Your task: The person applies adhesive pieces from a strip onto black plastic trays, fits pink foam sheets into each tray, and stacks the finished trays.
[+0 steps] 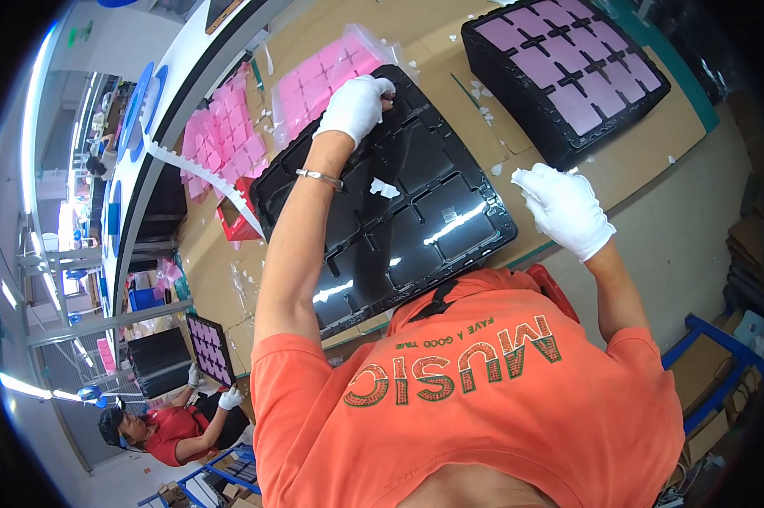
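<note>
A black plastic tray with several shallow compartments lies tilted in front of me, its near edge by my shirt. My left hand, in a white glove with fingertips bare, reaches over the tray's far part. Its fingers are curled together there, and whatever they pinch is too small to make out. A torn white scrap rests in the tray's middle. To the right of the tray, my right hand, also white-gloved, hovers with thumb and fingers pressed together. Any small piece between them cannot be told from the glove.
At the back right stands a stack of black trays topped with pink pads. Pink sheets in clear film and loose pink pieces lie back left. White scraps dot the brown cardboard surface. A co-worker holds a tray at lower left.
</note>
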`<state>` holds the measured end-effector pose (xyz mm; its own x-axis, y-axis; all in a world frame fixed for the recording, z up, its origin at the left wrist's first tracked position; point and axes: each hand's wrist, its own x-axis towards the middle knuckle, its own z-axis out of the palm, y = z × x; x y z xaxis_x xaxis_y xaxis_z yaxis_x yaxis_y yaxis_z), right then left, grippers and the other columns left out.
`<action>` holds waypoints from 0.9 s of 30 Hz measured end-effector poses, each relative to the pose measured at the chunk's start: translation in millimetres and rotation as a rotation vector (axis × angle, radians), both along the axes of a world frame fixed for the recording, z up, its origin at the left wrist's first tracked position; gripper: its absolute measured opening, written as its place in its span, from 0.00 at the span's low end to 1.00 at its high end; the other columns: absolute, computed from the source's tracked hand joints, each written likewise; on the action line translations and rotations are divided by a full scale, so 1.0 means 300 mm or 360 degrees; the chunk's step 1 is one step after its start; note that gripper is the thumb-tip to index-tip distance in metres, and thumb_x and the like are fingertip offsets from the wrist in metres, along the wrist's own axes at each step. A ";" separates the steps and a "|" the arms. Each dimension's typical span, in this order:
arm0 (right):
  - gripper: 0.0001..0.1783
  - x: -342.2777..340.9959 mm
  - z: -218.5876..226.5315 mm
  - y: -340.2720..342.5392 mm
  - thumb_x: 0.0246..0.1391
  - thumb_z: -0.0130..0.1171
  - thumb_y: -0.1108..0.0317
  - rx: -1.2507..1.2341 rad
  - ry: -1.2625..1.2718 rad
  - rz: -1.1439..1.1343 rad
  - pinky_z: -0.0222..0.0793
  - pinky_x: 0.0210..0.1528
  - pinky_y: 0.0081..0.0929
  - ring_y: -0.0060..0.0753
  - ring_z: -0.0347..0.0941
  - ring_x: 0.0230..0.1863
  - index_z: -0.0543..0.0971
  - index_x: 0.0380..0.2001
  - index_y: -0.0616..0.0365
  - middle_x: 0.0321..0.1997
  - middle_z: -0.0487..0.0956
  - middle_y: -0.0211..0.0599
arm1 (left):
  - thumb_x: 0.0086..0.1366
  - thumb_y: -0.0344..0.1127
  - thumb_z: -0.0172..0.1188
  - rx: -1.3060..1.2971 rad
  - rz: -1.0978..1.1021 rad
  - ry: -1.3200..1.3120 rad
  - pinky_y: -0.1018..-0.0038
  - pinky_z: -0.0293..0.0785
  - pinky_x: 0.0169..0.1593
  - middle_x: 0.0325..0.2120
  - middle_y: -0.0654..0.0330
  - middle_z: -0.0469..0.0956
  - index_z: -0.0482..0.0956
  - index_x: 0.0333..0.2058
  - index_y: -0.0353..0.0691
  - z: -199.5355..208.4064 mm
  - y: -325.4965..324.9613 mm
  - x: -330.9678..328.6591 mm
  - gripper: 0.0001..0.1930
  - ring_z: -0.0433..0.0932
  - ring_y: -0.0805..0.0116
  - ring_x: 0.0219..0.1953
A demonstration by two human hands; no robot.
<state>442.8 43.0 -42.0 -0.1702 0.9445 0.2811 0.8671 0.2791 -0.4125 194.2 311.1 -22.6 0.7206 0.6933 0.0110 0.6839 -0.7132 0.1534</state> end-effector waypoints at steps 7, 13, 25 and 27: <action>0.15 -0.002 -0.008 0.001 0.51 0.58 0.72 -0.0051 -0.0019 -0.0037 0.73 0.33 0.34 0.43 0.76 0.30 0.77 0.44 0.57 0.31 0.75 0.38 | 0.56 0.28 0.64 0.0034 0.0018 0.0201 0.62 0.75 0.42 0.33 0.51 0.80 0.80 0.39 0.40 0.024 -0.005 0.004 0.11 0.80 0.50 0.39; 0.15 -0.014 -0.003 0.009 0.50 0.58 0.73 -0.0052 -0.0013 -0.0008 0.72 0.33 0.34 0.43 0.76 0.30 0.78 0.43 0.57 0.31 0.75 0.38 | 0.55 0.24 0.59 0.0037 -0.0132 -0.0189 0.61 0.77 0.42 0.34 0.49 0.79 0.80 0.36 0.40 -0.011 -0.022 -0.026 0.09 0.80 0.48 0.39; 0.15 -0.012 0.000 0.017 0.51 0.58 0.72 -0.0127 -0.0040 -0.0013 0.72 0.33 0.35 0.43 0.76 0.30 0.77 0.44 0.56 0.31 0.75 0.38 | 0.51 0.20 0.56 0.0205 -0.0080 -0.0134 0.62 0.75 0.38 0.31 0.54 0.77 0.78 0.36 0.44 -0.039 -0.035 -0.052 0.14 0.79 0.51 0.36; 0.15 -0.007 0.000 0.014 0.52 0.57 0.72 -0.0113 -0.0028 -0.0006 0.72 0.34 0.35 0.43 0.76 0.31 0.77 0.44 0.56 0.32 0.75 0.38 | 0.51 0.20 0.56 0.0246 -0.0064 -0.0207 0.62 0.75 0.38 0.31 0.54 0.77 0.79 0.37 0.44 -0.037 -0.046 -0.058 0.15 0.80 0.52 0.36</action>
